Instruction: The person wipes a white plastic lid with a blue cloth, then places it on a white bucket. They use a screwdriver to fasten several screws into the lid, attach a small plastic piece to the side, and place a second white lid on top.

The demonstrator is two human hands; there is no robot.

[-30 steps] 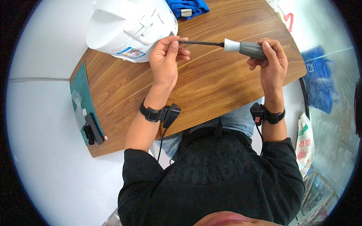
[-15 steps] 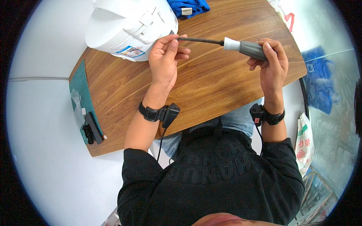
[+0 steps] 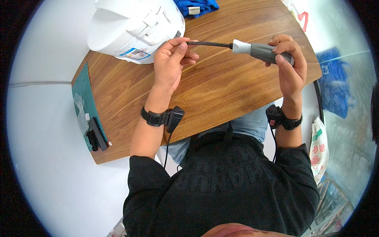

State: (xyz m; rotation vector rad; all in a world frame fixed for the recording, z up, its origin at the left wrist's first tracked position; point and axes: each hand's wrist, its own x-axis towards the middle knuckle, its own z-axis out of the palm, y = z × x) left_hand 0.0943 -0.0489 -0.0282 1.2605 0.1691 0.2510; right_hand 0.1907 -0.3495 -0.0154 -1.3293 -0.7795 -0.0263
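A screwdriver (image 3: 258, 50) with a grey handle, a white collar and a thin black, slightly bowed shaft is held level above the table. My left hand (image 3: 171, 57) pinches the shaft's far end between thumb and forefinger, its other fingers loosely curled. The tip itself is hidden by those fingers. At the other end, my right hand (image 3: 291, 65) grips the butt of the handle with thumb and fingers. Just beyond my left hand stands a white lidded appliance (image 3: 134, 31) with a blue-edged label on its side.
The wood-grain table (image 3: 221, 87) spans the middle. A folded blue cloth (image 3: 197, 7) lies at its far edge. On the left are a green mat (image 3: 83, 83), a clear plastic bag (image 3: 80, 108) and a black device (image 3: 98, 134). A white printed bag (image 3: 318, 150) is at the right.
My right hand has shifted slightly right and back along the handle, toward its butt. The shaft looks more bowed. My left hand stays at the tip, moved a touch left.
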